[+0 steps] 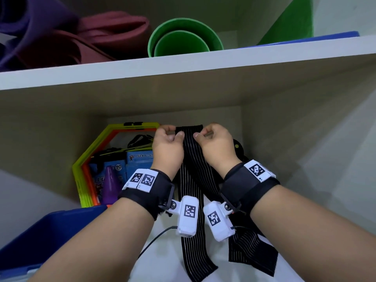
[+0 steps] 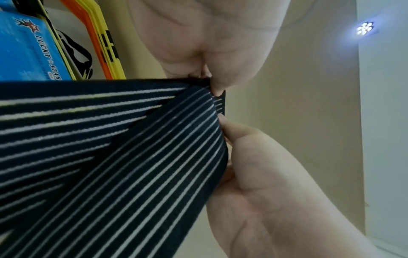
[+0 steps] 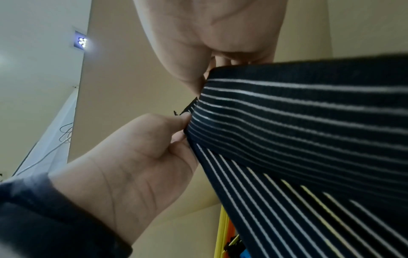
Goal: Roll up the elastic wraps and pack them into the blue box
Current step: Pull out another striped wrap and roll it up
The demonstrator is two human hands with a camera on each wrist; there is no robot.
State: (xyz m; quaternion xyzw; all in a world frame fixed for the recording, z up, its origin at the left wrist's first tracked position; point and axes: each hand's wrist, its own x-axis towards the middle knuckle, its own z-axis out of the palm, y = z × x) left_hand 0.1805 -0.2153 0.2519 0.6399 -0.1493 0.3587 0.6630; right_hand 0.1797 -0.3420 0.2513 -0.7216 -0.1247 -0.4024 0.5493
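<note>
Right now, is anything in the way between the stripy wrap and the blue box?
Nothing visible is. Both hands, left and right, pinch the wrap at its top edge. The blue box sits low on the left, and only the left forearm crosses in front of it.

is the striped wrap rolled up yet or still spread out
Mostly spread out. The left hand and right hand pinch the striped wrap's top end, folded over at most once; the rest trails flat toward the person.
</note>
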